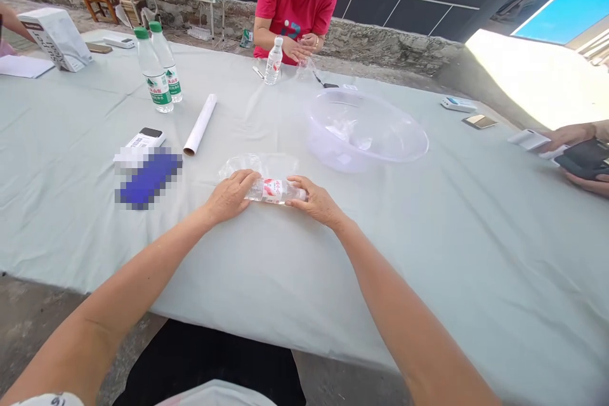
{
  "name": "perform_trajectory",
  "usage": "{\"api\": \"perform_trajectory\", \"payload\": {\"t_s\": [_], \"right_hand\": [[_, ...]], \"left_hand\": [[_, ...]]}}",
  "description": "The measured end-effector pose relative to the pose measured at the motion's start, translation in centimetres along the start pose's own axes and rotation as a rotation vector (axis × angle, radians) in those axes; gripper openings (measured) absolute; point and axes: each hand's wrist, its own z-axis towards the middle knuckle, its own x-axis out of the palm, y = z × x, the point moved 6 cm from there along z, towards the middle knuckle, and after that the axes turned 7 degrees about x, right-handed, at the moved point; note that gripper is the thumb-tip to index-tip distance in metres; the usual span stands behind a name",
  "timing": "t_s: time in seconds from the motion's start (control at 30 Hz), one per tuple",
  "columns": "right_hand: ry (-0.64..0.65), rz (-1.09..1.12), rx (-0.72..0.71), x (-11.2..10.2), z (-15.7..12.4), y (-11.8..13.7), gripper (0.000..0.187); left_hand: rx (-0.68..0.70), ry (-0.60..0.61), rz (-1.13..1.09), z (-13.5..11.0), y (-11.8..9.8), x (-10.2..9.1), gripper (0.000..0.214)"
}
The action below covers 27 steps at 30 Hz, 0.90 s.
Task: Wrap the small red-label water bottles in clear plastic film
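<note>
A small clear water bottle (273, 190) with a red and white label lies on its side on the pale tablecloth (266, 266). My left hand (232, 195) is wrapped round its base end. At the cap end, my right hand (314, 200) grips the bottle between thumb and fingers. Just behind the bottle, touching or nearly touching it, a clear plastic bag (259, 163) is spread flat. Farther back to the right stands a translucent purple basin (366, 130) with crumpled clear plastic in it.
A white paper roll (200, 125), two green-capped bottles (158, 85) and a white device (145, 141) are on the left. Across the table, a person in a red shirt (295, 13) sits behind another small bottle (274, 62). A person's hands (583, 146) hold dark and white items at right.
</note>
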Motion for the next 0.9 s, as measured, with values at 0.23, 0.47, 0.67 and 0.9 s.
{"api": "perform_trajectory", "payload": {"t_s": [0.23,0.47,0.67,0.9], "right_hand": [[0.111,0.098,0.224,0.6,-5.3,-2.2,0.044],[-0.127,0.015,0.361,-2.5,-3.5,-4.2,0.027],[-0.656,-0.072,-0.001,-4.4,-3.3,-1.1,0.031],[-0.295,-0.392,-0.402,2.0,0.8,3.3,0.042]], "left_hand": [[-0.108,0.183,-0.303,-3.6,0.4,-2.4,0.047],[-0.362,0.178,-0.221,-2.5,3.4,-2.5,0.058],[-0.537,0.095,-0.003,-0.4,5.0,-3.1,0.058],[-0.403,-0.117,0.266,5.2,4.3,-2.9,0.023]]}}
